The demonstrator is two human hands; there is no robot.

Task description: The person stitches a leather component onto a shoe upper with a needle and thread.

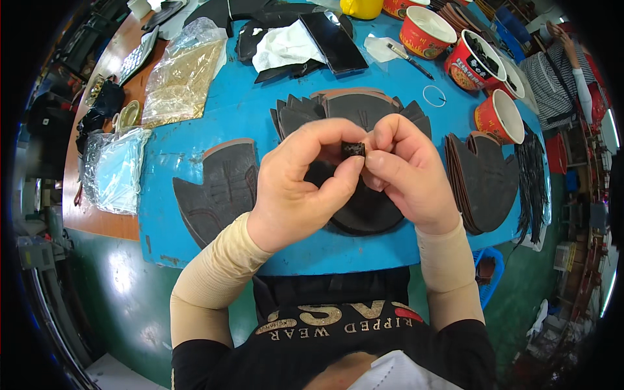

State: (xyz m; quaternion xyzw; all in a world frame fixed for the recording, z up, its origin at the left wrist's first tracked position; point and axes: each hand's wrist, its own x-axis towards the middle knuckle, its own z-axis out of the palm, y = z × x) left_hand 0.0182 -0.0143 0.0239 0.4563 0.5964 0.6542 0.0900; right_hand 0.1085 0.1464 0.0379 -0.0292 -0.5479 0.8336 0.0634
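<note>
My left hand (pixel 292 185), raised above the table (pixel 253 101), pinches a small black piece (pixel 353 150); my right hand (pixel 421 174) curls beside it, grip unclear.

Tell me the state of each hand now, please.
Left hand: closed, holding a small dark piece.
Right hand: closed beside it; whether holding anything, cannot tell.

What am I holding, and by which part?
A small dark piece, held near its right end by your left grip; whether your right grip helps is unclear.
</note>
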